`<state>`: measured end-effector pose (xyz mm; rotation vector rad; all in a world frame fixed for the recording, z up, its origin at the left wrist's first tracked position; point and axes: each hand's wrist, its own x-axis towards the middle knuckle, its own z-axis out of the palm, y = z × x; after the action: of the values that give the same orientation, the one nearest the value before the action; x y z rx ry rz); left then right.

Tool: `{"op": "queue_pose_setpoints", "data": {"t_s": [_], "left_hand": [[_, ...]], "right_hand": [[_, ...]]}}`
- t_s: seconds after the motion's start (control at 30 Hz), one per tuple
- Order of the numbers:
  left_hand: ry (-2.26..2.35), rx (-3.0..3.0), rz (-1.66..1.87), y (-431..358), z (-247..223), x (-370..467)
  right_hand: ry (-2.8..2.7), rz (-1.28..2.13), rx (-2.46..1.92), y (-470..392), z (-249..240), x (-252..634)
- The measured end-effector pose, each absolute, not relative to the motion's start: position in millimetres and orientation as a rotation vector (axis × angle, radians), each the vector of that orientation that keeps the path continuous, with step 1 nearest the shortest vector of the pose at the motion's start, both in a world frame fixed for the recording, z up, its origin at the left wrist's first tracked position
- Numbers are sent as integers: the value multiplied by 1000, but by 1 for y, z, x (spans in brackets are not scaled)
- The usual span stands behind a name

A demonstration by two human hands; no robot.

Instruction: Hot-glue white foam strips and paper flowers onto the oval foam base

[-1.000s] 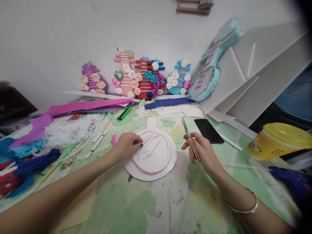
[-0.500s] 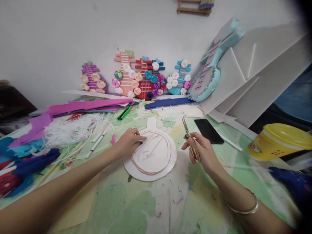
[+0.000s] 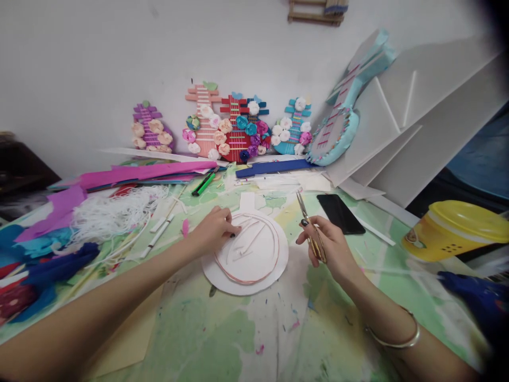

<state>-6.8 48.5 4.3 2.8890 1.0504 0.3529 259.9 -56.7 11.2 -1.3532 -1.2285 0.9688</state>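
Note:
A round white board (image 3: 244, 284) with a short neck lies flat on the table. On it rests a ring of thin reddish cord (image 3: 241, 281), with thin white strips (image 3: 254, 239) lying inside. My left hand (image 3: 214, 229) is over the board's upper left, thumb and fingertips pinched together near the cord; whatever is between them is too small to make out. To the right of the board, my right hand (image 3: 326, 241) grips a pair of gold-handled scissors (image 3: 303, 207), blades pointing away from me and nearly together.
A black phone (image 3: 341, 214) lies beyond my right hand, near a yellow lidded bucket (image 3: 453, 231). A green cutter (image 3: 204, 183), white string (image 3: 113, 215) and coloured paper (image 3: 131, 174) lie at left. Decorated paper lutes (image 3: 238, 127) line the wall, with white boards (image 3: 413, 116) leaning at right.
My left index finger has drawn back and bent in toward the thumb, at the board's upper left. My right hand and the scissors have barely moved.

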Motion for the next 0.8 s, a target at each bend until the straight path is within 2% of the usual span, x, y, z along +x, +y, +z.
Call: {"op": "queue_pose_setpoints", "data": {"t_s": [0.17, 0.37, 0.57, 0.73, 0.8], "left_hand": [[1032, 2901, 287, 53, 12, -3], [1022, 2792, 457, 57, 15, -4], [1019, 2792, 484, 57, 11, -1], [1040, 2371, 837, 58, 20, 0], [1063, 2108, 874, 57, 27, 0]], "right_hand": [[-1226, 957, -1358, -57, 11, 260], [-1215, 952, -1345, -56, 9, 263], [-1232, 947, -1349, -56, 11, 262], [-1214, 968, -1336, -58, 13, 261], [-1207, 981, -1336, -58, 13, 261]]}}
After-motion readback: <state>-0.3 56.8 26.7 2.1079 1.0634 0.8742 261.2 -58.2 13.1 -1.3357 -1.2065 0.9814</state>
